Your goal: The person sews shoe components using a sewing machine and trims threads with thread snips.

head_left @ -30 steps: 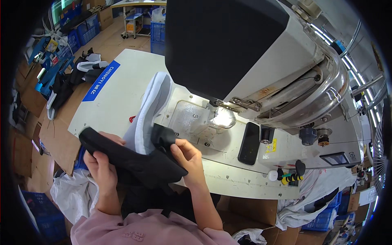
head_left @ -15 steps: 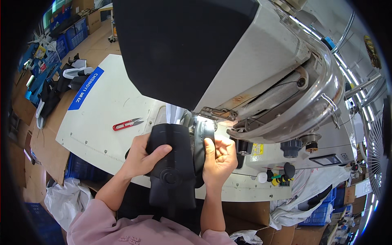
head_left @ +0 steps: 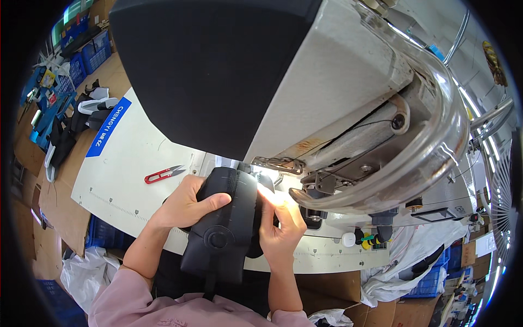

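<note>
A black padded piece (head_left: 234, 210) with a round raised disc lies tilted over the front of the sewing machine bed. My left hand (head_left: 188, 204) is closed on its left side, thumb across the top and fingers hidden beneath. With thumb and fingers bent, my right hand (head_left: 280, 226) pinches the piece's right edge, close under the bright light at the sewing machine (head_left: 321, 92). The machine head hides the needle area. Red-handled thread snips (head_left: 163, 174) lie on the white table (head_left: 120, 185), left of my left hand.
The machine's clear guard (head_left: 381, 199) juts out just right of my right hand. Black and white pieces (head_left: 65, 131) lie on cardboard at the left. Small bobbins or spools (head_left: 368, 238) stand at the table's right. White sacks (head_left: 90, 275) and blue crates flank the table.
The black piece has turned so its near end swings left. My right hand has shifted slightly left along the edge. The view has moved closer to the machine head.
</note>
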A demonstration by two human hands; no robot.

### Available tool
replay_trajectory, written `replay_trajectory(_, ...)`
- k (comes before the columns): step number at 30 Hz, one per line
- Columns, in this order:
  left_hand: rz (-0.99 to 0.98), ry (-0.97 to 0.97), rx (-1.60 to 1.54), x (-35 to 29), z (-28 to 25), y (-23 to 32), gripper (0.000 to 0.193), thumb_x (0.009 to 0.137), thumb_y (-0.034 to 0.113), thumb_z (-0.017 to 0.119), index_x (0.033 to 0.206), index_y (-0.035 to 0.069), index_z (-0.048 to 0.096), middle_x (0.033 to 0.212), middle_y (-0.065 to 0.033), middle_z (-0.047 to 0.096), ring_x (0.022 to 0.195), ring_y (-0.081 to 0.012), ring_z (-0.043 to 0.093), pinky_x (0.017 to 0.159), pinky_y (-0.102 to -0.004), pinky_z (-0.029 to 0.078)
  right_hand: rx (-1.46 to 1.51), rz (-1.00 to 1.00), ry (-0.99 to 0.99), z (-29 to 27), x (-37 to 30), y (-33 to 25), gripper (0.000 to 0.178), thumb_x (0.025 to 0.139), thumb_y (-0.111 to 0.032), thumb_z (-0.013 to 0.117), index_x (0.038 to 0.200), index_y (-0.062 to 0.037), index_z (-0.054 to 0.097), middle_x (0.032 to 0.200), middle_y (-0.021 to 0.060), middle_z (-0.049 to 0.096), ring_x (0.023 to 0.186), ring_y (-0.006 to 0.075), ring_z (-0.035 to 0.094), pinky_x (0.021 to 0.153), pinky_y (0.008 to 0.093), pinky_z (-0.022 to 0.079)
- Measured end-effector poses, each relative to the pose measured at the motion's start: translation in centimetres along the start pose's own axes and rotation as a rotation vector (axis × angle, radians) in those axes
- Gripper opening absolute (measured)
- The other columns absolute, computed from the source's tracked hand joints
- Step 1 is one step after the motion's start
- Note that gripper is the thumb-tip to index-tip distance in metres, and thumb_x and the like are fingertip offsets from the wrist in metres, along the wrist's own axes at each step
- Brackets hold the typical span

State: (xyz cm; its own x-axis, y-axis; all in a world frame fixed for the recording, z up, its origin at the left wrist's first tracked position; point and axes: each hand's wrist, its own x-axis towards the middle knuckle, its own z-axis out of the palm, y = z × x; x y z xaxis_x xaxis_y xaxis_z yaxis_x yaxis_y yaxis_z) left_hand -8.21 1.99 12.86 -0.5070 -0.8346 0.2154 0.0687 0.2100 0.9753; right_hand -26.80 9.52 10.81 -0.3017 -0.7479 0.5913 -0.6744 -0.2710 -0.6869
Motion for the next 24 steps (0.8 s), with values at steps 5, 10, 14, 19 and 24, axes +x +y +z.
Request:
replay_trajectory(5, -0.033, 0.008, 0.141, 0.3, -0.1, 0.2, 0.032, 0.093, 0.027, 0.067, 0.086, -0.004, 0.066, 0.070, -0.0016, 0.064, 0.064, -0.0067, 0.056, 0.057, -0.0242, 0.046, 0.036, 0.022, 0.024, 0.2, 0.1, 0.0, 0.021, 0.086, 0.006, 0.067, 0.103, -0.0041, 0.074, 0.091, 0.0097, 0.071, 0.079, 0.0186, 0.067, 0.076, 0.0283, 0.050)
replay_trajectory(10, -0.028, 0.030, 0.118, 0.5, -0.1, -0.2, 0.031, 0.093, 0.026, 0.067, 0.083, -0.003, 0.065, 0.067, -0.0005, 0.062, 0.061, -0.0061, 0.053, 0.054, -0.0244, 0.043, 0.073, 0.058, -0.016, -0.1, 0.4, 0.0, 0.021, 0.087, 0.005, 0.066, 0.103, -0.0053, 0.074, 0.090, 0.0087, 0.073, 0.079, 0.0178, 0.068, 0.075, 0.0269, 0.050)
replay_trajectory(14, -0.053, 0.022, 0.103, 0.6, -0.2, -0.1, 0.031, 0.093, 0.025, 0.067, 0.081, -0.003, 0.064, 0.066, 0.0001, 0.060, 0.059, -0.0058, 0.051, 0.053, -0.0239, 0.042, 0.062, 0.006, -0.028, -0.1, 0.6, 0.0, 0.021, 0.088, 0.004, 0.065, 0.104, -0.0048, 0.074, 0.092, 0.0094, 0.074, 0.079, 0.0183, 0.069, 0.073, 0.0265, 0.050)
replay_trajectory(19, -0.032, 0.023, 0.085, 0.8, -0.2, 0.7, 0.032, 0.093, 0.026, 0.068, 0.081, -0.003, 0.064, 0.065, 0.0011, 0.059, 0.059, -0.0055, 0.050, 0.052, -0.0236, 0.040, 0.104, 0.067, -0.051, -0.1, 0.7, 0.2, 0.020, 0.089, 0.003, 0.064, 0.105, -0.0030, 0.074, 0.091, 0.0109, 0.074, 0.077, 0.0175, 0.069, 0.072, 0.0265, 0.050)
replay_trajectory(24, 0.008, -0.007, 0.087, 1.0, -0.5, 1.1, 0.031, 0.094, 0.025, 0.067, 0.082, -0.004, 0.065, 0.065, 0.0014, 0.059, 0.059, -0.0049, 0.049, 0.051, -0.0234, 0.039, 0.188, 0.068, -0.019, 0.2, 0.9, 0.4, 0.007, 0.088, 0.001, 0.067, 0.094, 0.0020, 0.069, 0.080, 0.0100, 0.065, 0.066, 0.0159, 0.060, 0.060, 0.0279, 0.045)
